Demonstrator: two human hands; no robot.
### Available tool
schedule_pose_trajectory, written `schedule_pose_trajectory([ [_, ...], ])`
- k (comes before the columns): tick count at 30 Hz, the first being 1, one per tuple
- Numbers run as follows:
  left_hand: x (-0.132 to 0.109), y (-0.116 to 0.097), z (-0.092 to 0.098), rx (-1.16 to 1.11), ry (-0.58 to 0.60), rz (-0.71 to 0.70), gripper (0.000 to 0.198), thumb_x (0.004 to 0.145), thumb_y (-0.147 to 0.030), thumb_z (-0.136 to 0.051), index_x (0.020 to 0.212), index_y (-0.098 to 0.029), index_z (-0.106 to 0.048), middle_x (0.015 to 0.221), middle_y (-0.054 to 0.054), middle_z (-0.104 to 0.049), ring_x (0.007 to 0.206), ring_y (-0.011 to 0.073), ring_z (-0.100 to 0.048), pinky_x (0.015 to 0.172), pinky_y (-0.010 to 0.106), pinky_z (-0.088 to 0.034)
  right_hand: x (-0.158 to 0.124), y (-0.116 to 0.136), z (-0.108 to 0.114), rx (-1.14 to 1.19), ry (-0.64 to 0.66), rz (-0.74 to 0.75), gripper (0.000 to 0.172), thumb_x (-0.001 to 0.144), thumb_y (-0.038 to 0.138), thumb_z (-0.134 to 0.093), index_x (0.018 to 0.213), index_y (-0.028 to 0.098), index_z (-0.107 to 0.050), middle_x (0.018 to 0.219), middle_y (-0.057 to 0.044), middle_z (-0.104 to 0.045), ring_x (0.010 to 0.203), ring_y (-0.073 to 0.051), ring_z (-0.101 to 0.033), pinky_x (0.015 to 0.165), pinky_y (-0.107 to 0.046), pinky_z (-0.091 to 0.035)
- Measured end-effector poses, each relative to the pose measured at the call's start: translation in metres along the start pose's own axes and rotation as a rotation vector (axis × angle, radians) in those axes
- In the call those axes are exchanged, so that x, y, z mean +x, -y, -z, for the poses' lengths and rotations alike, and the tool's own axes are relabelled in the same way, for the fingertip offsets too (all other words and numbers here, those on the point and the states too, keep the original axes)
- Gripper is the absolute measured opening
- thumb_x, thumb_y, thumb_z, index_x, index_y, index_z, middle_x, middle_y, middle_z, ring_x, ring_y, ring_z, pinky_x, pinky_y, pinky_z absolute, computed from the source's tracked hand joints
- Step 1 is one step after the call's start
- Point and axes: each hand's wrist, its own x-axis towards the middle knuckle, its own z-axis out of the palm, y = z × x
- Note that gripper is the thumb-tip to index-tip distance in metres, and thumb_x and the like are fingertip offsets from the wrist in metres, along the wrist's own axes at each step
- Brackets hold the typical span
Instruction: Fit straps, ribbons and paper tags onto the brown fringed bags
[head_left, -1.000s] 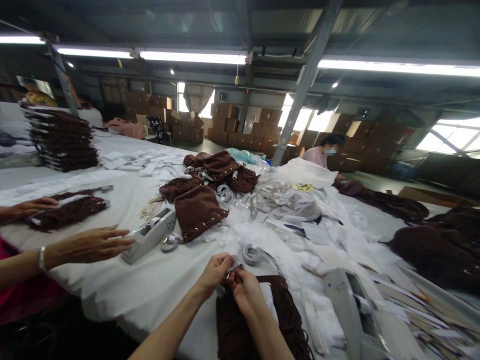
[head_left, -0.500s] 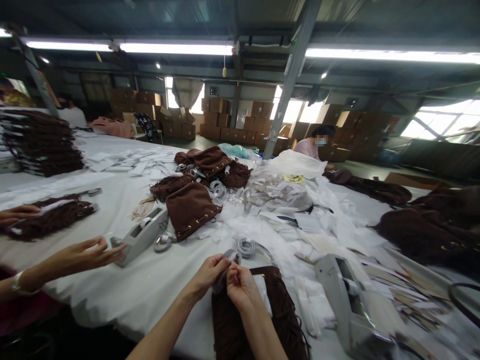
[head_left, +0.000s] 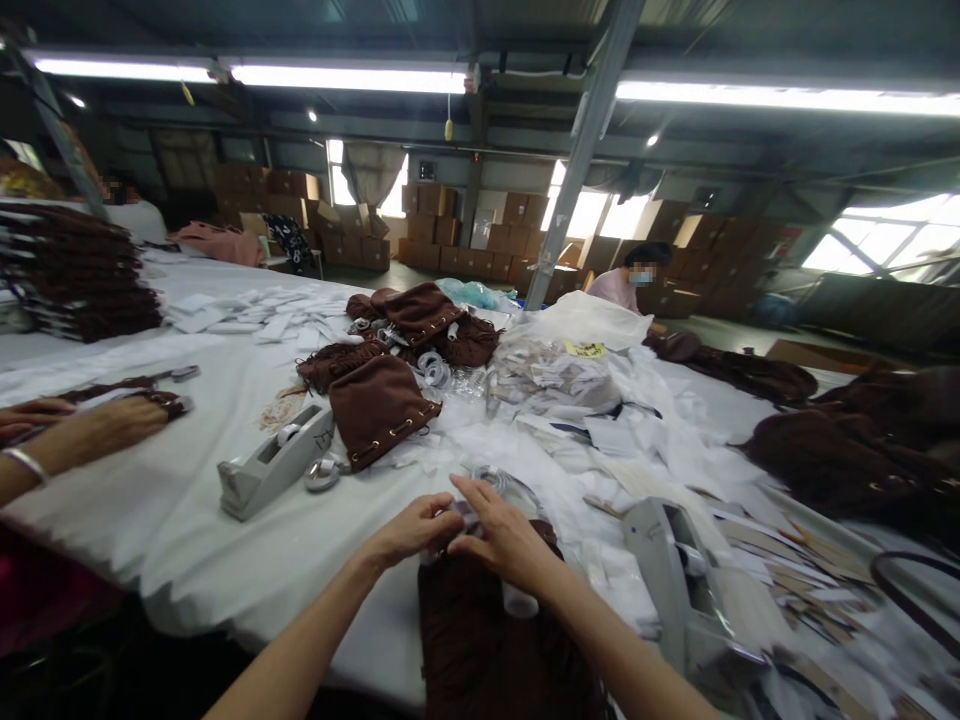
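A dark brown fringed bag (head_left: 480,650) lies in front of me on the white-covered table (head_left: 187,560). My left hand (head_left: 409,530) pinches a small white wrapped piece at the bag's top edge, fingers closed. My right hand (head_left: 506,540) lies over the same spot, palm down with fingers stretched forward, touching the piece. A coil of clear tape (head_left: 495,480) sits just beyond my fingers.
A grey tape dispenser (head_left: 274,460) stands at left, another (head_left: 690,600) at right. Brown bags (head_left: 382,400) and white paper are heaped mid-table. A co-worker's hands (head_left: 97,430) rest on a brown piece at far left. Another person (head_left: 630,285) sits across.
My hands dropped from a raised pinch down onto the bag's top, and my right hand opened flat. The co-worker's nearer hand drew back from the dispenser to the brown piece.
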Motion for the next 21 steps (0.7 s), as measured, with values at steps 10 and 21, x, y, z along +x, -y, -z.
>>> schedule_pose_trajectory([
  [10,0.001,-0.014,-0.002,-0.062,0.329,0.157,0.047,0.082,-0.062,-0.051,0.086,-0.016,-0.052,0.075,0.0,-0.059,0.042,0.0052,-0.045,0.041,0.018,-0.032,0.002,-0.02,-0.019,-0.392,0.054,0.189,0.024,0.091,0.036,-0.054,0.106,0.017,-0.058,0.085,-0.006,-0.059,0.071,-0.017,-0.056,0.06,-0.025,-0.04],
  [21,-0.009,0.01,-0.024,-0.473,-0.084,0.198,0.046,0.068,-0.055,-0.073,0.087,-0.015,-0.058,0.057,-0.005,-0.05,0.041,0.0036,-0.036,0.041,0.016,-0.025,0.006,-0.027,-0.016,-0.088,-0.026,0.144,0.027,0.094,0.036,-0.047,0.109,0.018,-0.06,0.089,-0.005,-0.064,0.08,-0.016,-0.06,0.071,-0.026,-0.045],
])
